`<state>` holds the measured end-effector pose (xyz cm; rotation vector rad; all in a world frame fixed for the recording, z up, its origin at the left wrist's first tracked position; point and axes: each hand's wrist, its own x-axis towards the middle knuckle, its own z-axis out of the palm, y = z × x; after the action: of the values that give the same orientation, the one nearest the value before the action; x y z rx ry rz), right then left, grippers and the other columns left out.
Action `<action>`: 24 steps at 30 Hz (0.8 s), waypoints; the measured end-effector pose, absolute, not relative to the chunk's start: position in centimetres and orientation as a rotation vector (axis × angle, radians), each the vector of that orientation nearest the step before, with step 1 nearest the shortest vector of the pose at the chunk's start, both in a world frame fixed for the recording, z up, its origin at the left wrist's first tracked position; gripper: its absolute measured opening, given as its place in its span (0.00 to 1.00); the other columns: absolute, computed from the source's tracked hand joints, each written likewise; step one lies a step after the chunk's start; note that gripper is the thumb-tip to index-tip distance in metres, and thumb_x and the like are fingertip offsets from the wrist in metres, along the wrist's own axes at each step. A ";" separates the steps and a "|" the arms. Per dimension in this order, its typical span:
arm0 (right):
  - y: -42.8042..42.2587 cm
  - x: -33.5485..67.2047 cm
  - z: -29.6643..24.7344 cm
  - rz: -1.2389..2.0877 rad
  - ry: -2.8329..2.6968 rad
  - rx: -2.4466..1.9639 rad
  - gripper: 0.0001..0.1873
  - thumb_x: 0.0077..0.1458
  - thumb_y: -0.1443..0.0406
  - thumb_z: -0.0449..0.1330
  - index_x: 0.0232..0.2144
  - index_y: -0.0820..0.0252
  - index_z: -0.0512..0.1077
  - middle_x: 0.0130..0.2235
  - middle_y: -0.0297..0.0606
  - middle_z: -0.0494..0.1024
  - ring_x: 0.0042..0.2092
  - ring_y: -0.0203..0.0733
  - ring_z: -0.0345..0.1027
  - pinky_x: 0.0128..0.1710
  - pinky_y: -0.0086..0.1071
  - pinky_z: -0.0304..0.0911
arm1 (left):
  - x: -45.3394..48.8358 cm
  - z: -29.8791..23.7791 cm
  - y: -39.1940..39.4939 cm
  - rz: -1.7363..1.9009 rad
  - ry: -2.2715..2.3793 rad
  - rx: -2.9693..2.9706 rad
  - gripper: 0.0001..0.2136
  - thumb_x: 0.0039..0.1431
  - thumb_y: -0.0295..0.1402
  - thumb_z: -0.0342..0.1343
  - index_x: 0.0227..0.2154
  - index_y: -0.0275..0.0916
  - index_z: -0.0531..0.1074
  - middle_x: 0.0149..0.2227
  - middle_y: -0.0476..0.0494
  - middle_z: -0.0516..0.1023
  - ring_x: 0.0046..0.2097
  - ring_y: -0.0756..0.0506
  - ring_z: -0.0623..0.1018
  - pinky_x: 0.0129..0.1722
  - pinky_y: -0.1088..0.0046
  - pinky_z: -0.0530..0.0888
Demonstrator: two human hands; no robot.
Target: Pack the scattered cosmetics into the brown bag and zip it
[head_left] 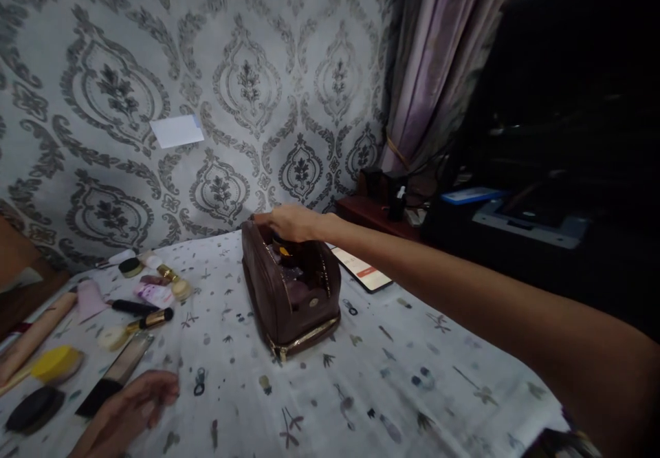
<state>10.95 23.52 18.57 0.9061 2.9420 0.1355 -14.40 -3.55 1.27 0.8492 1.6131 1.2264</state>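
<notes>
A brown zip-up cosmetic bag (291, 293) stands open on the patterned white cloth (361, 389). My right hand (286, 223) reaches across from the right and rests on the bag's far top edge, fingers curled over the rim. My left hand (131, 410) hovers low at the near left, blurred, fingers loosely bent with nothing seen in them, close to a long flat dark palette (116, 375). Dark and orange items show inside the bag.
Make-up lies scattered at the left: a yellow sponge (56, 363), a black sponge (34, 408), a gold-and-black tube (149, 320), a black compact (130, 266), pink items. A phone (361, 269) lies behind the bag. Dark shelving and a printer (531, 221) stand right; curtain behind.
</notes>
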 end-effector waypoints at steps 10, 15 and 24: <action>21.7 10.8 16.4 0.171 2.693 0.966 0.16 0.57 0.72 0.58 0.47 0.70 0.77 0.48 0.58 0.79 0.49 0.55 0.76 0.46 0.37 0.69 | -13.8 1.4 -3.6 1.275 1.627 0.885 0.23 0.31 0.56 0.70 0.27 0.42 0.83 0.29 0.39 0.81 0.35 0.38 0.75 0.28 0.69 0.71; 22.1 11.1 16.7 0.134 2.714 0.993 0.16 0.60 0.69 0.57 0.47 0.72 0.77 0.47 0.58 0.80 0.48 0.57 0.76 0.41 0.36 0.71 | -13.7 1.7 -3.8 1.258 1.621 0.898 0.23 0.32 0.56 0.69 0.27 0.42 0.84 0.29 0.40 0.81 0.35 0.38 0.75 0.29 0.68 0.71; 21.4 11.5 13.9 0.058 2.879 0.902 0.13 0.63 0.70 0.54 0.47 0.66 0.74 0.49 0.51 0.78 0.50 0.49 0.74 0.47 0.38 0.69 | -15.1 -0.7 -3.3 1.328 1.773 0.891 0.27 0.27 0.59 0.68 0.25 0.41 0.82 0.27 0.38 0.81 0.32 0.37 0.76 0.24 0.67 0.71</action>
<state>11.52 21.43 13.93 0.9015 2.8792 0.0576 -15.10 -3.34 -0.66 0.8912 1.7727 1.3279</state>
